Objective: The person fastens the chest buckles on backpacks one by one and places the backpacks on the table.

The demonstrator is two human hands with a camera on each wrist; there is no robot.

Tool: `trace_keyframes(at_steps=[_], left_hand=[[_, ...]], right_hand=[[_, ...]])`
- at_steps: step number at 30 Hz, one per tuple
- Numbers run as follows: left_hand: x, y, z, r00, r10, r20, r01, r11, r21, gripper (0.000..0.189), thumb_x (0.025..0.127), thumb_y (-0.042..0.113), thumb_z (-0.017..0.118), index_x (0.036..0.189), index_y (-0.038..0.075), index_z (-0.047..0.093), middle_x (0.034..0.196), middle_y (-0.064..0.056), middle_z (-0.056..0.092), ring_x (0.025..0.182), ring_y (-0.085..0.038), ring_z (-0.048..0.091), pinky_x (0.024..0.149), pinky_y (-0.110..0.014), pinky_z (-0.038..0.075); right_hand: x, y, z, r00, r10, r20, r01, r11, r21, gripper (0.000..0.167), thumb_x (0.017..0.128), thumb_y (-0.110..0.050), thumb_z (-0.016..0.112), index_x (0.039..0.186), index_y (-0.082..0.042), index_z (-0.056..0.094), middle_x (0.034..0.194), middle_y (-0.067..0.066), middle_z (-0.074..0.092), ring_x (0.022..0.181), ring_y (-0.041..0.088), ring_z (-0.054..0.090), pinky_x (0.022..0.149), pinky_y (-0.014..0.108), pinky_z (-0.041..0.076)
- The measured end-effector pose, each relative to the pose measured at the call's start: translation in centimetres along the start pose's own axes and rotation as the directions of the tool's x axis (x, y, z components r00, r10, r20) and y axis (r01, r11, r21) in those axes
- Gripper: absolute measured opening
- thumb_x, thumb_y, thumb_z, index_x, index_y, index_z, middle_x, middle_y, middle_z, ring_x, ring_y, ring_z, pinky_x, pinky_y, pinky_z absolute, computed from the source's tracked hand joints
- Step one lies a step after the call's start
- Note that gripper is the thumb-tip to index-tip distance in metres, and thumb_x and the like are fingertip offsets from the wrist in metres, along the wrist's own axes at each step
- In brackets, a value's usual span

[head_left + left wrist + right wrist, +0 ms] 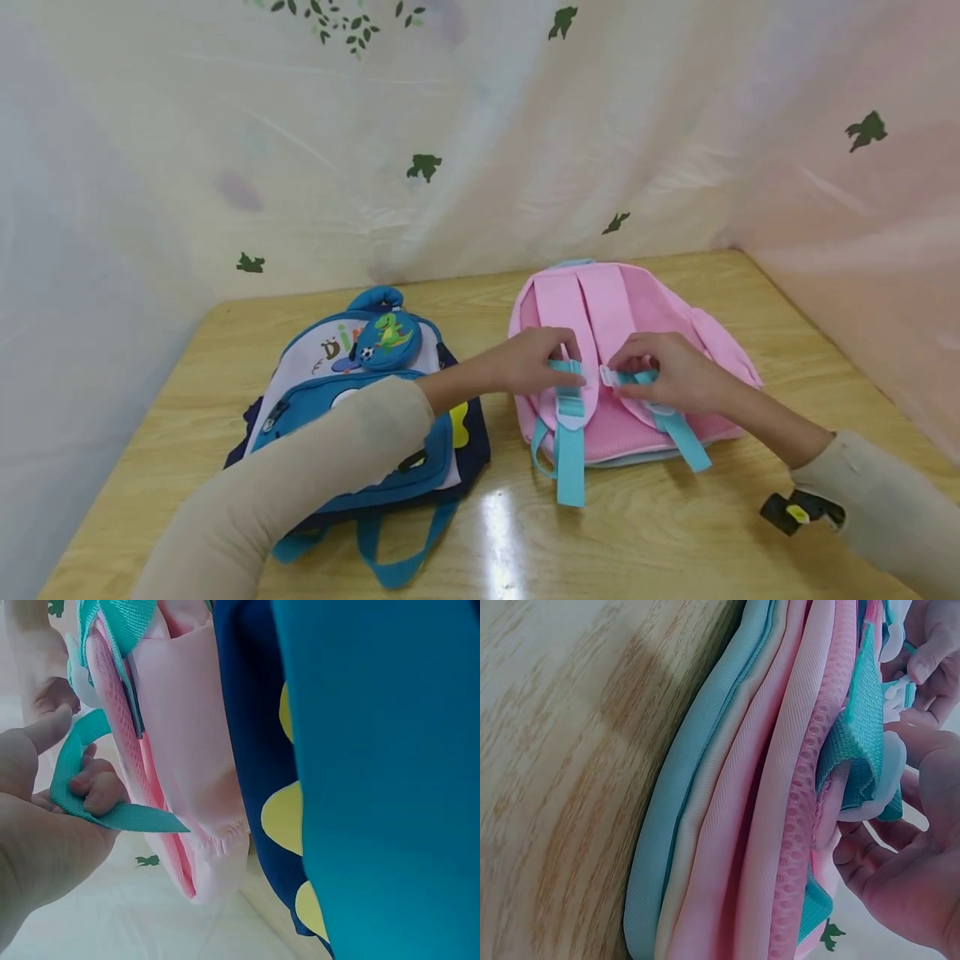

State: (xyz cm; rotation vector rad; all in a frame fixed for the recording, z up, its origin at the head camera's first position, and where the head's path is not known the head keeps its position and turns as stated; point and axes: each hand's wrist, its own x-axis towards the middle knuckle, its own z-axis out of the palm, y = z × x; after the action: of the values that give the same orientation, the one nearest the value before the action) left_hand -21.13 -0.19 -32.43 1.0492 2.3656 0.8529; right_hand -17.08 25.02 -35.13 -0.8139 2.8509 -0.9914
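A pink backpack (652, 300) lies with its shoulder straps facing up on the table's right half. My left hand (534, 360) holds turquoise webbing (142, 819) beside the left shoulder strap; in the left wrist view the webbing loops past the curled fingers. On the other side, my right hand (675, 373) pinches a short turquoise strap (636, 377) with a white buckle (608, 377) at its end. The two hands are a small gap apart. White adjusters (881, 791) sit on the webbing near the right fingers, and loose turquoise strap ends (571, 471) hang toward the front.
A blue and white dinosaur backpack (307, 350) lies to the left, beneath my left forearm. A round dinosaur pouch (389, 340) is on its front. Both bags rest on a wooden table (637, 533), with a leaf-patterned curtain (495, 108) behind.
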Motion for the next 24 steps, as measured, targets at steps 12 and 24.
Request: trace_keyframes(at_steps=[12,24], left_hand=[[0.13,0.17,0.1,0.996,0.051,-0.071,-0.051,0.999,0.002,0.016,0.093,0.006,0.075,0.107,-0.002,0.069,0.095,-0.008,0.066,0.085,-0.015,0.056,0.076,-0.016,0.047],[-0.13,0.09,0.66,0.997,0.03,-0.074,-0.033,0.999,-0.036,0.022,0.093,0.008,0.076,0.112,0.001,0.067,0.096,-0.007,0.062,0.085,-0.016,0.054,0.072,-0.016,0.043]], right_hand=[[-0.26,0.14,-0.21,0.999,-0.004,-0.044,0.005,1.0,0.018,0.018,0.082,-0.012,0.089,0.096,-0.012,0.079,0.078,-0.01,0.062,0.073,0.009,0.053,0.063,0.022,0.043],[-0.28,-0.16,-0.16,0.997,0.056,-0.05,-0.054,0.997,0.052,0.019,0.082,-0.014,0.09,0.095,-0.013,0.077,0.079,-0.008,0.063,0.074,0.013,0.054,0.064,0.022,0.043]])
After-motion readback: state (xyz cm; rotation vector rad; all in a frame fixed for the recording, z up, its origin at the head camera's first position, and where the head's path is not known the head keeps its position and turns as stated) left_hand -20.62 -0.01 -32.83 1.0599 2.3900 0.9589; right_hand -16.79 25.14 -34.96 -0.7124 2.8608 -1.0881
